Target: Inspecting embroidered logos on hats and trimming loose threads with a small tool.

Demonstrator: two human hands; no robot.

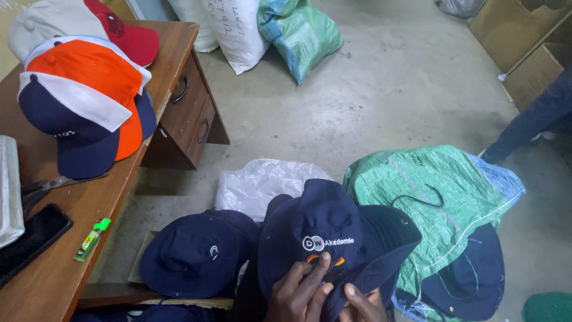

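Note:
A navy bucket hat (333, 232) with a white printed logo on its crown sits in my lap at the bottom centre. My left hand (301, 292) grips its crown just under the logo, fingers pressed on the cloth. My right hand (363, 304) pinches the same hat's lower edge beside the left. A second navy bucket hat (193, 253) lies just to the left of it, untouched. A third navy hat (473, 280) rests on the green woven sack (435, 197) to the right.
A wooden desk (167, 77) with drawers stands at left, holding stacked caps (83, 101), pliers (42, 188), a green lighter (92, 238) and a black phone (30, 238). White and green sacks (298, 30) lean at the back. Another person's leg (533, 119) is at right.

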